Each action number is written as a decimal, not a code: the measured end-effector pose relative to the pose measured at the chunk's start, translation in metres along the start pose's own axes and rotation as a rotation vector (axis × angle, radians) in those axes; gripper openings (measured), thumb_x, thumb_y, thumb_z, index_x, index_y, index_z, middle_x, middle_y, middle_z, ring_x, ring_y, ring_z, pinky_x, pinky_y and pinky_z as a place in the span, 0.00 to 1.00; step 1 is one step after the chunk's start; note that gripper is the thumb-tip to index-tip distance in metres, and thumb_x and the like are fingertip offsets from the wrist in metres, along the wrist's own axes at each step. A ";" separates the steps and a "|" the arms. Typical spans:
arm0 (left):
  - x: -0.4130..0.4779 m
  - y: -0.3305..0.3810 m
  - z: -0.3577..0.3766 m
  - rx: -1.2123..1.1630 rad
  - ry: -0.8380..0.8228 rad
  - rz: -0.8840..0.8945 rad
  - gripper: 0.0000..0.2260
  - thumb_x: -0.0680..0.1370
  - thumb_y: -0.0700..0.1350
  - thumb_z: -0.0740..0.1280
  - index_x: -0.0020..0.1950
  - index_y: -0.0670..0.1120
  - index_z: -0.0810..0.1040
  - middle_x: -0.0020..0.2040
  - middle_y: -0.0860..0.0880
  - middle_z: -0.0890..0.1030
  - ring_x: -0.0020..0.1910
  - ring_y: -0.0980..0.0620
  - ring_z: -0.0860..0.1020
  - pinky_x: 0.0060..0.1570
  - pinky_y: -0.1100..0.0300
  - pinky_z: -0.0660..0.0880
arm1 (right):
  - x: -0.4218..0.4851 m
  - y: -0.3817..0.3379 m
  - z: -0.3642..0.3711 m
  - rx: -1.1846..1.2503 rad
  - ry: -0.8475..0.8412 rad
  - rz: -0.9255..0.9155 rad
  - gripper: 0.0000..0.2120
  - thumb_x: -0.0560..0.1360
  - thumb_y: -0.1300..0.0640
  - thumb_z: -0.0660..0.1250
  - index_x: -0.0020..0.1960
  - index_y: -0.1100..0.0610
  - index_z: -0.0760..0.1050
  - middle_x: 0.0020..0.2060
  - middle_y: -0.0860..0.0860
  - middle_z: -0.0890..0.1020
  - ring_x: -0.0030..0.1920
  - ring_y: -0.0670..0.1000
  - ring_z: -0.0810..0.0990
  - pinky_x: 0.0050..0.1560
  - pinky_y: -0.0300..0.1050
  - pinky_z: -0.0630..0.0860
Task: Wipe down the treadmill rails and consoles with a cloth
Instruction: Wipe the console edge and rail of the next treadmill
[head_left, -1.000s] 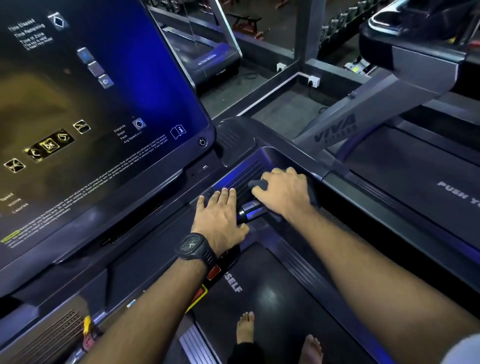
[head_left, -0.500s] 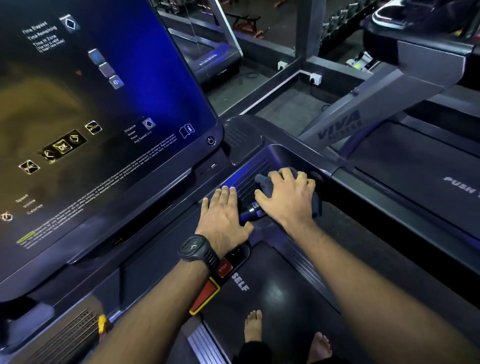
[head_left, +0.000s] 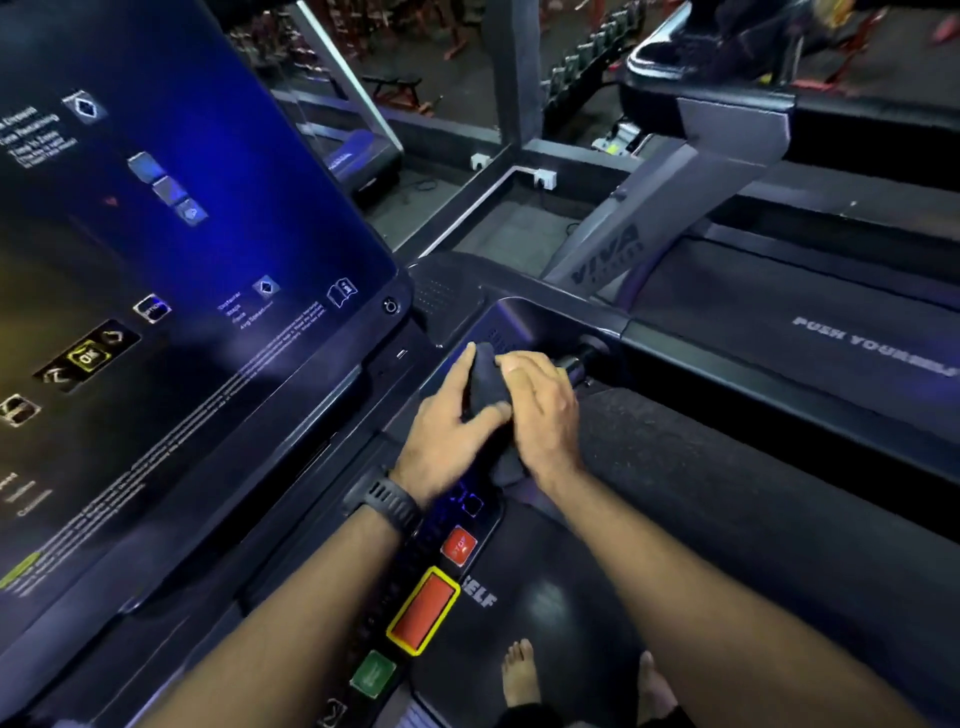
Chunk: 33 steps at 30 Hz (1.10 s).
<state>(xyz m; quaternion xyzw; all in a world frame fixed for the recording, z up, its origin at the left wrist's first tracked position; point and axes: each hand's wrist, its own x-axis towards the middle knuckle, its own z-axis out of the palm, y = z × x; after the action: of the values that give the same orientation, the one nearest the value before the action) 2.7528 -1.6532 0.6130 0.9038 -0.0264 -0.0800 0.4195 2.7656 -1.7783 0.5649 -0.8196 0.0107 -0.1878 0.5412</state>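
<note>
A dark cloth (head_left: 485, 382) is bunched between my two hands above the console's right end. My left hand (head_left: 447, 426), with a black watch on the wrist, pinches the cloth between thumb and fingers. My right hand (head_left: 543, 410) grips the cloth from the right, and a tail of cloth hangs below it. The treadmill console (head_left: 218, 218) with its large lit screen fills the left. The right side rail (head_left: 737, 467), dark and padded, runs back from beside my right hand. The control strip (head_left: 423, 608) with red and green buttons lies under my left forearm.
A neighbouring treadmill (head_left: 831, 322) with a grey upright (head_left: 649, 218) stands close on the right. Wall sockets (head_left: 545, 179) and cables sit on the floor ahead. My bare feet (head_left: 519, 670) stand on the belt below. Gym equipment fills the dark background.
Both hands lifted off the console's right end and came together around the cloth. My left hand, flat on the console before, now pinches the cloth. The view shifted slightly.
</note>
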 end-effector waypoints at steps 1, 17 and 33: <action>0.006 0.001 0.003 -0.034 0.024 0.012 0.39 0.71 0.62 0.67 0.80 0.55 0.60 0.73 0.52 0.73 0.71 0.52 0.71 0.68 0.61 0.66 | 0.001 0.001 -0.005 0.048 0.016 0.007 0.21 0.78 0.48 0.54 0.53 0.56 0.84 0.54 0.49 0.84 0.54 0.51 0.80 0.60 0.54 0.74; 0.009 0.146 0.134 -0.435 -0.297 0.368 0.25 0.78 0.46 0.69 0.74 0.49 0.69 0.70 0.53 0.75 0.68 0.57 0.73 0.71 0.56 0.68 | -0.039 0.018 -0.195 0.287 0.679 0.480 0.23 0.70 0.38 0.75 0.58 0.49 0.78 0.52 0.45 0.84 0.56 0.47 0.82 0.63 0.56 0.77; -0.215 0.388 0.406 -0.417 -0.786 0.677 0.13 0.79 0.57 0.64 0.55 0.50 0.79 0.51 0.54 0.84 0.52 0.54 0.81 0.57 0.44 0.77 | -0.249 0.028 -0.555 0.091 1.137 0.556 0.35 0.72 0.30 0.68 0.71 0.50 0.72 0.63 0.42 0.78 0.63 0.44 0.76 0.66 0.47 0.74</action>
<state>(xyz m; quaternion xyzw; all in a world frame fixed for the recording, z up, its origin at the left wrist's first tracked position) 2.4810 -2.1856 0.6776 0.6452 -0.4530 -0.2752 0.5503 2.3619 -2.2254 0.6567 -0.5347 0.5008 -0.4466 0.5137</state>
